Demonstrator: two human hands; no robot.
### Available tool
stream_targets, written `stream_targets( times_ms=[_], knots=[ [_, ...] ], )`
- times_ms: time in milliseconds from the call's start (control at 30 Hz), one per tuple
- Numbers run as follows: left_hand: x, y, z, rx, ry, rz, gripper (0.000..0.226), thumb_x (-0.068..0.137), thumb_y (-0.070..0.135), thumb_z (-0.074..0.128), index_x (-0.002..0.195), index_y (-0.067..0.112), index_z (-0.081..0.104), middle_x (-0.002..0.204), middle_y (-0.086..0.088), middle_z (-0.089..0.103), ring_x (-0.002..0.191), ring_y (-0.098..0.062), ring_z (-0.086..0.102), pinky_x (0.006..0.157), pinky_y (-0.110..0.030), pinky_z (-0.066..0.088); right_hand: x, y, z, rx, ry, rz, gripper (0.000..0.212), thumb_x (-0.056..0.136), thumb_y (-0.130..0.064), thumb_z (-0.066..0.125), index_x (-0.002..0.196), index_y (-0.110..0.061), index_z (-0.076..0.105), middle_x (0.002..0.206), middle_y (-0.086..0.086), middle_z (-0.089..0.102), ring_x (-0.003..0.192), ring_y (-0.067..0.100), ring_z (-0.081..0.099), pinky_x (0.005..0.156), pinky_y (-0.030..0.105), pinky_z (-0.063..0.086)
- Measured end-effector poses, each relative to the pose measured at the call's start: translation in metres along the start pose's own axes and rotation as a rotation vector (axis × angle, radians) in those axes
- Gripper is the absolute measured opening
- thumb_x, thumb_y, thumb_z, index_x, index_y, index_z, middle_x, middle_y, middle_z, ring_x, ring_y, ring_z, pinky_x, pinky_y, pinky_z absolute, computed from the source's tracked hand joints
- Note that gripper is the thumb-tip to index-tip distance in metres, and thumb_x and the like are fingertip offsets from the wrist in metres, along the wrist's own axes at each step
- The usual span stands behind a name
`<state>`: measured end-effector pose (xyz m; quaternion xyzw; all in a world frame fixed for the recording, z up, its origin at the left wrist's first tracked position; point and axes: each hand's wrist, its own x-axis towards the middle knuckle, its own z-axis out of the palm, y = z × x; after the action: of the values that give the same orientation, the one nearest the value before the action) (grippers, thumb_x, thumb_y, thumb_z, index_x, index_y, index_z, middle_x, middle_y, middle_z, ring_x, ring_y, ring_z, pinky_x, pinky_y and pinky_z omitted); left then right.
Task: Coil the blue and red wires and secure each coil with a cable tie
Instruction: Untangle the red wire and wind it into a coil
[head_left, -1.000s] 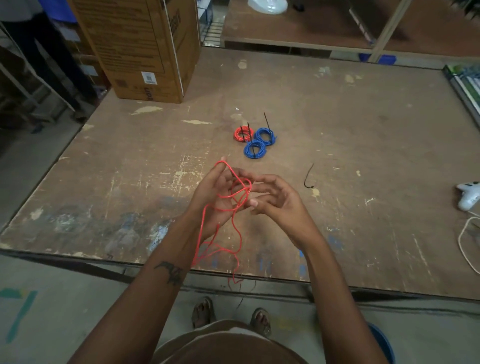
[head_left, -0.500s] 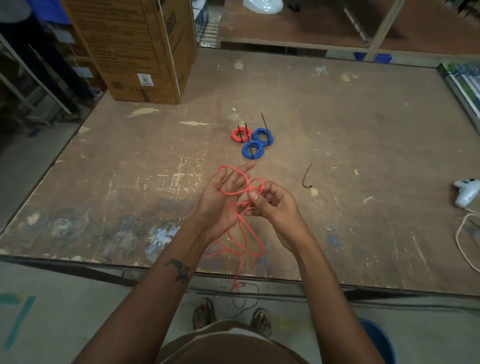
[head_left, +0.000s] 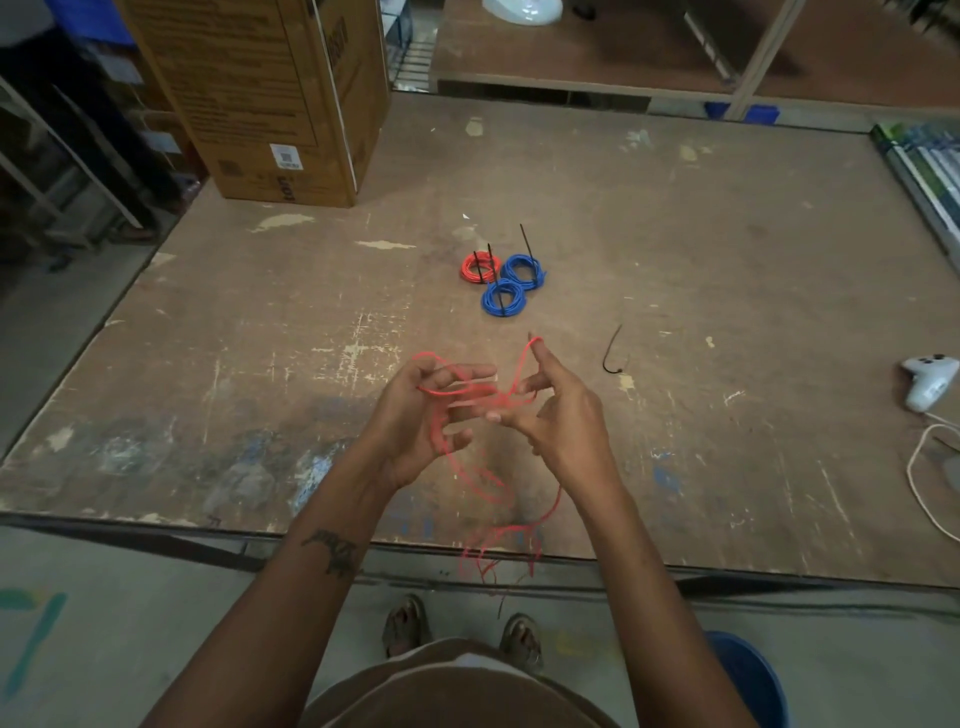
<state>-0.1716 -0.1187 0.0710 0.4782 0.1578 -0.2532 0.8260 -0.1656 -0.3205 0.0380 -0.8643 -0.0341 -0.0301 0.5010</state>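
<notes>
- Left hand (head_left: 415, 415): fingers curled through loops of thin red wire (head_left: 457, 387).
- Right hand (head_left: 558, 415): pinching same wire, index finger hooking a raised loop.

Both hands are up over the near edge of the worktop (head_left: 675, 291) with a loose red wire (head_left: 511, 364) strung between them. Left hand (head_left: 415, 421) has a few turns looped round its fingers; right hand (head_left: 561, 415) has a strand hooked over its raised fingertip. The slack hangs past the near edge, kinda blurry. Mid-worktop there's a red coil (head_left: 479, 268) and two blue coils (head_left: 522, 270) (head_left: 503, 298) bunched up touching, each with a black cable tie. A spare black cable tie (head_left: 613, 354) lies right of them. Cardboard box (head_left: 270, 98) on the far left corner, white game controller (head_left: 930, 379) at the right edge.
</notes>
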Motion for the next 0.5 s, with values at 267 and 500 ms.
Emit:
stream_targets(
  times_ms=[267,500],
  knots=[
    [0.0068,-0.0038,-0.0041,-0.316,0.053,-0.052,0.072,0.107,0.046,0.031,0.095,-0.007,0.079,0.100,-0.026,0.074,0.075,-0.034,0.070,0.071,-0.039,0.062,-0.0090,-0.0025,-0.0008,0.045,-0.090,-0.149,0.108,0.094,-0.016,0.082,0.167,-0.051,0.011,0.143,-0.010,0.066,0.116,0.007,0.069,0.095,0.037,0.061],
    [0.0056,0.0009,0.0006,-0.005,0.200,0.026,0.042,0.105,0.033,0.037,0.077,0.010,0.059,0.076,-0.014,0.066,0.065,-0.029,0.073,0.070,-0.036,0.061,-0.0094,-0.0044,0.0005,0.006,-0.164,-0.084,0.098,0.098,-0.038,0.078,0.170,-0.039,0.012,0.081,-0.004,0.072,0.080,0.010,0.072,0.082,0.026,0.055]
  ],
)
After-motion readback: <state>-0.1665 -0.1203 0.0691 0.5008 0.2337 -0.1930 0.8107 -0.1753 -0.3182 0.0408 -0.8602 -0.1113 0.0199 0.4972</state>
